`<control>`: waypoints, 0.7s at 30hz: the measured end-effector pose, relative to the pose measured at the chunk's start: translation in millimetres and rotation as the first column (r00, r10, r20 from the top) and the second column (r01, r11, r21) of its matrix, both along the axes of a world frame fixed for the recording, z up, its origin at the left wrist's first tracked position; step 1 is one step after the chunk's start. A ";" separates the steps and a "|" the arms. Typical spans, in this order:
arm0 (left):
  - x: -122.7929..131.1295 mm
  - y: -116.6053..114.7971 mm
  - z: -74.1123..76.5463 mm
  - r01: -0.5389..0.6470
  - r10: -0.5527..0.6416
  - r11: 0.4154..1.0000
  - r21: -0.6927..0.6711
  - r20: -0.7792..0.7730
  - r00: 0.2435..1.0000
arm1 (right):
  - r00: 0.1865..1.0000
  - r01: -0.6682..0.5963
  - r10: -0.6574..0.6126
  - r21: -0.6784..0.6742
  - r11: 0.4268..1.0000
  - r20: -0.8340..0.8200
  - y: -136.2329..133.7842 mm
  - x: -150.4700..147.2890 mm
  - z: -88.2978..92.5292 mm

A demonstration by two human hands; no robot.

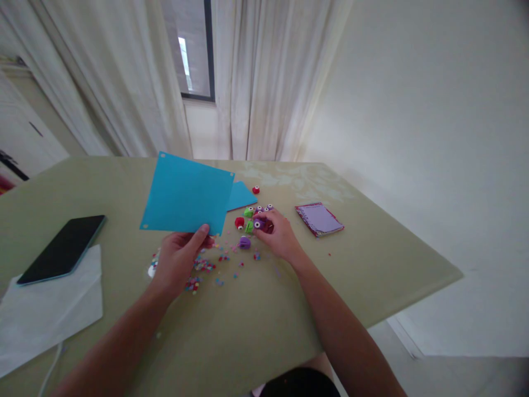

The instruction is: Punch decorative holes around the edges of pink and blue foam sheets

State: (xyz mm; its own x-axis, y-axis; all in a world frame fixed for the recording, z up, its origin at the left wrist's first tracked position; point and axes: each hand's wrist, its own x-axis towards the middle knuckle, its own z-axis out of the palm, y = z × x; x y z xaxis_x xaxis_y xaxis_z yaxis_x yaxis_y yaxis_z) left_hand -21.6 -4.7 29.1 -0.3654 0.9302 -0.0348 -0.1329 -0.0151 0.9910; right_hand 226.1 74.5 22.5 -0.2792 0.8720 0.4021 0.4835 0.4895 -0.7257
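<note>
My left hand (182,256) pinches a bright blue paper sheet (188,193) by its bottom edge, thumb in front. Small cut-outs show at several of its corners. My right hand (278,234) is closed on a small purple craft punch (259,224) with a white round button, amid a cluster of similar punches. Beside it are a green punch (249,226), a red punch (239,223) and another purple punch (244,242). Tiny coloured paper cut-outs (203,264) lie scattered below, partly hidden by my left hand. Behind the held sheet, more blue paper (241,196) rests on the table.
At the right lies a stack of lilac paper squares (317,217) with red edges. A lone red punch (256,189) sits farther back. A black tablet or phone (61,251) overlaps a white sheet (53,314) at the left, near a white cable (52,366). The table (372,264) meets a wall.
</note>
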 end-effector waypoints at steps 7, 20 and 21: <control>-5.2 -2.4 -7.5 0.003 -0.007 1.000 -0.028 -0.151 0.989 | 0.992 -0.034 0.013 -0.166 0.986 -0.129 -6.2 -11.3 -3.0; 8.2 -4.2 0.4 0.030 -0.036 0.998 -0.046 -0.138 0.990 | 0.699 -0.459 -0.008 -0.457 0.762 -0.715 -31.7 -40.4 6.9; 8.2 -4.3 0.3 0.029 -0.036 0.998 -0.048 -0.148 0.988 | 0.696 -0.469 -0.003 -0.458 0.755 -0.718 -32.3 -40.8 7.6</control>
